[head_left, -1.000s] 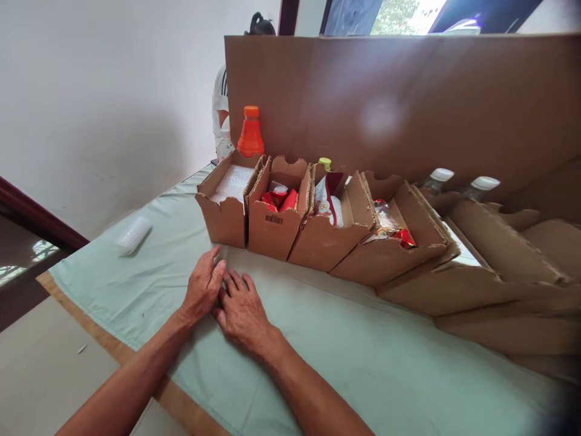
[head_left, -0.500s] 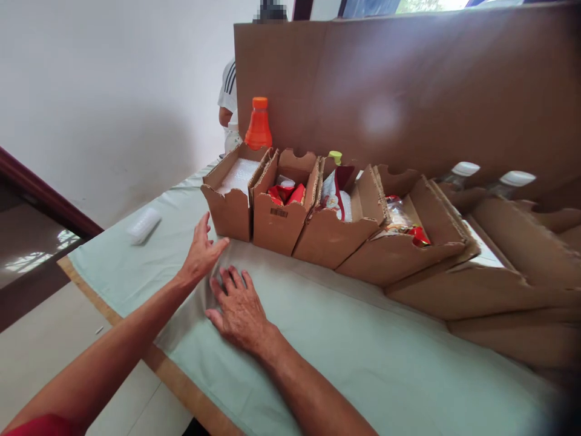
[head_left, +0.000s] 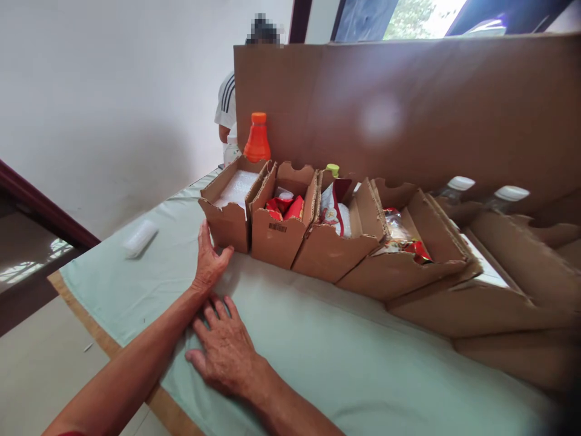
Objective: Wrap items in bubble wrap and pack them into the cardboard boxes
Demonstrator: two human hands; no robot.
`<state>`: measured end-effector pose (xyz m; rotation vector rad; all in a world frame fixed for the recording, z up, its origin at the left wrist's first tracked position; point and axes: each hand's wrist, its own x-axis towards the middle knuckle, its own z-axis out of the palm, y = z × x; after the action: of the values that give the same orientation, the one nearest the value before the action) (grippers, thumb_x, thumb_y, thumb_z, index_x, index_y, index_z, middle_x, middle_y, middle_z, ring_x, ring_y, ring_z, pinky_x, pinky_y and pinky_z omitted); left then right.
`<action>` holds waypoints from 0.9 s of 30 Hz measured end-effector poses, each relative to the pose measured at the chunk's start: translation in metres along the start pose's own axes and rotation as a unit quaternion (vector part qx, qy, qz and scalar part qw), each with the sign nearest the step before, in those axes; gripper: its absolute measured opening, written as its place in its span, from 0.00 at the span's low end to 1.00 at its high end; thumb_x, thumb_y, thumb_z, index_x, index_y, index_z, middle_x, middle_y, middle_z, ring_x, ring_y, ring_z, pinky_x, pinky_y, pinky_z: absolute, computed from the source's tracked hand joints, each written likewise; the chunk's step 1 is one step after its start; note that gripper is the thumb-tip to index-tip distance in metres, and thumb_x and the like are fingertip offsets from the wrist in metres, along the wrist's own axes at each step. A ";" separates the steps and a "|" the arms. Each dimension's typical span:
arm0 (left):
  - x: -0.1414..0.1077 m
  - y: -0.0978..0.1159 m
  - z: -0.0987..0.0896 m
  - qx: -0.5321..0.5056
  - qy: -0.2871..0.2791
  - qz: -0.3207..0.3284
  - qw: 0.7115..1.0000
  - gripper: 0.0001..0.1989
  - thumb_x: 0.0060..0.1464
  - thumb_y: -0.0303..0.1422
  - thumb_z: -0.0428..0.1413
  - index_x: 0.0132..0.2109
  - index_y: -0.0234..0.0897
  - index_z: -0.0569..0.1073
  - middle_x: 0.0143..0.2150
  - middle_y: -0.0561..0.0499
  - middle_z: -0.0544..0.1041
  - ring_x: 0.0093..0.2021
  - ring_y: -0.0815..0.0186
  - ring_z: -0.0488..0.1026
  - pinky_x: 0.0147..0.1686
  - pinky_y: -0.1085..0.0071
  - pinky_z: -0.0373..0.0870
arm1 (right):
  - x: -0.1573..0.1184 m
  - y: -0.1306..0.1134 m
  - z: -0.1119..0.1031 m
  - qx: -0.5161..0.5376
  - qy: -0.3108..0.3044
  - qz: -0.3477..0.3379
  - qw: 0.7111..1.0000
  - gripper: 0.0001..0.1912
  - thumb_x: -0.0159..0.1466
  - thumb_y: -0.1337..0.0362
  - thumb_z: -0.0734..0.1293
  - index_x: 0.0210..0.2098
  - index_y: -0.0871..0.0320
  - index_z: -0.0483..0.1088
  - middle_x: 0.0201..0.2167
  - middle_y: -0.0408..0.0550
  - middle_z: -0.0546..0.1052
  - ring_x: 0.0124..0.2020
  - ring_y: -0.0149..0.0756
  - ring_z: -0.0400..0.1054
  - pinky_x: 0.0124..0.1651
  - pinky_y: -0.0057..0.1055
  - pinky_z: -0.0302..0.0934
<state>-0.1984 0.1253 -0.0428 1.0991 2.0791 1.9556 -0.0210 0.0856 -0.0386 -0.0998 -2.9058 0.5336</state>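
Note:
My left hand (head_left: 211, 261) is at the front left corner of the leftmost cardboard box (head_left: 224, 229). Its fingers stretch up along that corner and the thumb stands apart, low by the front; they look to be touching the cardboard, not wrapped round it. Inside that box lies a bubble-wrapped item (head_left: 236, 188). My right hand (head_left: 226, 346) rests palm down with spread fingers on the pale green tablecloth (head_left: 308, 339), holding nothing, just below my left wrist. To the left of the hands lies a small roll of bubble wrap (head_left: 140, 238).
Rightward runs a row of cardboard boxes (head_left: 276, 241) holding red packets (head_left: 285, 208), a white and red bag (head_left: 334, 209) and more. An orange bottle (head_left: 258, 138) and white-capped bottles (head_left: 511, 194) stand behind. A tall cardboard panel (head_left: 290, 91) partly hides a person (head_left: 226, 103).
My left hand has moved forward to the box's corner, from just short of it. My right hand has slid slightly left and back along the cloth. The view has tilted up a little.

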 end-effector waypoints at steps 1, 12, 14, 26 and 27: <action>-0.001 0.001 0.000 0.002 0.010 -0.004 1.000 0.49 0.52 0.31 0.62 0.74 0.50 0.47 0.77 0.42 0.46 0.77 0.47 0.44 0.65 0.50 0.67 | 0.000 0.000 0.000 0.002 0.000 0.000 1.000 0.31 0.70 0.46 0.63 0.63 0.61 0.65 0.68 0.62 0.63 0.71 0.55 0.51 0.74 0.55 0.41; -0.003 0.010 -0.001 -0.010 0.050 -0.024 0.998 0.47 0.47 0.32 0.64 0.73 0.47 0.55 0.77 0.41 0.48 0.75 0.43 0.50 0.59 0.52 0.74 | 0.001 0.000 0.004 -0.016 0.036 -0.006 0.999 0.30 0.69 0.44 0.62 0.60 0.60 0.69 0.64 0.59 0.68 0.69 0.53 0.55 0.72 0.52 0.44; -0.003 0.013 -0.001 -0.012 0.050 -0.025 0.998 0.47 0.47 0.33 0.63 0.73 0.44 0.54 0.77 0.40 0.47 0.75 0.42 0.50 0.59 0.51 0.74 | 0.002 0.001 0.006 -0.016 0.051 -0.007 0.999 0.28 0.68 0.44 0.65 0.57 0.60 0.71 0.62 0.58 0.70 0.67 0.52 0.56 0.71 0.51 0.45; -0.004 0.012 -0.001 -0.024 0.028 -0.010 0.999 0.47 0.48 0.31 0.63 0.73 0.49 0.53 0.77 0.43 0.49 0.74 0.46 0.52 0.59 0.56 0.74 | -0.006 0.076 -0.030 0.148 0.408 0.244 0.867 0.12 0.68 0.63 0.60 0.33 0.55 0.73 0.31 0.46 0.80 0.36 0.38 0.72 0.45 0.36 0.59; -0.004 0.011 0.000 -0.025 0.029 -0.011 0.999 0.47 0.48 0.30 0.63 0.73 0.48 0.53 0.77 0.43 0.48 0.75 0.46 0.51 0.59 0.57 0.74 | -0.012 0.084 -0.032 0.150 0.415 0.262 0.858 0.10 0.68 0.63 0.60 0.37 0.55 0.73 0.32 0.46 0.80 0.36 0.39 0.73 0.45 0.36 0.60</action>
<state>-0.1905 0.1226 -0.0341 1.0166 2.0485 2.0408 -0.0007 0.1735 -0.0414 -0.8585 -1.8992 0.7716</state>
